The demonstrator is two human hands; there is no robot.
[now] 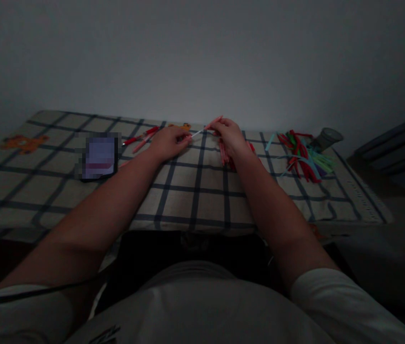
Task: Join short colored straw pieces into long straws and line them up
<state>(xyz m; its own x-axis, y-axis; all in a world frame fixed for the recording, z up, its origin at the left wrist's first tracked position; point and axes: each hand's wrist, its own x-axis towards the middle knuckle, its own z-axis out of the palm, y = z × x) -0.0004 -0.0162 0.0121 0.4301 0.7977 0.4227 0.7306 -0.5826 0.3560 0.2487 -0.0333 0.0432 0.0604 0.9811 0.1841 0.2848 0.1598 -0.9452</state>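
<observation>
A thin pink-and-white strip [198, 133] stretches between my two hands above the checked cloth. My left hand [171, 142] pinches its pale end with fingertips together. At the other end, the fingers of my right hand [229, 135] close on the pink part [214, 123], which sticks up past them. Beneath my right hand and wrist lies a bunch of pink and red strips [225, 156], partly hidden. Beside my left hand are a red pen-like stick [141, 135] and a pink one [144, 142]. The dim light blurs the exact kind of these pieces.
A dark-edged device with a pixelated screen [100, 156] lies left of my left forearm. To the right, a pile of red, green, blue and purple strips [304, 157] sits by a grey cup [327, 137]. The checked tablecloth [184, 200] covers the table, which meets a wall [188, 57].
</observation>
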